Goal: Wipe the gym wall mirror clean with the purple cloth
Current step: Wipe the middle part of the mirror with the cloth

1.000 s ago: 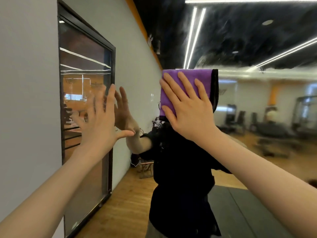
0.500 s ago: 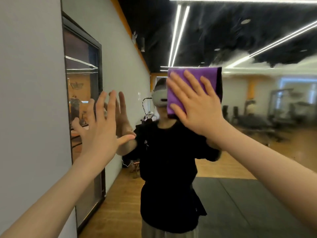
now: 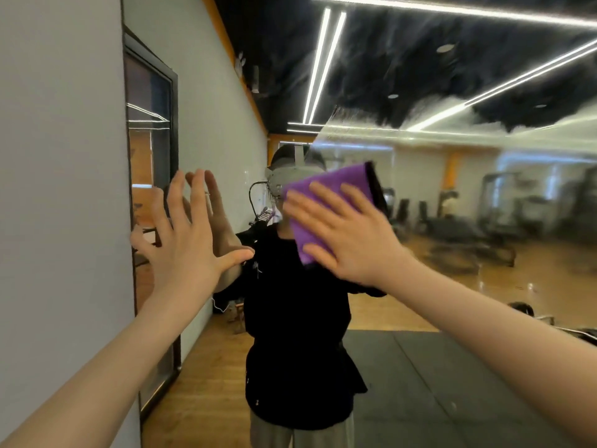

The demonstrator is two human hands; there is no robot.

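Observation:
The wall mirror (image 3: pixel 484 221) fills the view ahead and to the right, hazy with smears across its upper right. My right hand (image 3: pixel 349 234) presses the folded purple cloth (image 3: pixel 336 189) flat against the glass with straight, spread fingers, at about head height. My left hand (image 3: pixel 184 240) is spread open with its fingertips on or just off the glass near the mirror's left edge, meeting its own reflection. My reflection in a black shirt stands in the mirror between both arms.
A grey wall (image 3: pixel 58 189) runs along the left with a dark-framed glass door (image 3: pixel 151 221) reflected beside it. The mirror shows a wooden floor, a dark mat (image 3: pixel 436 383) and gym machines (image 3: pixel 517 208) at the far right.
My right hand has slid the cloth down and slightly right across the glass, tilting it. The view has shifted, and my left hand stays spread near the glass.

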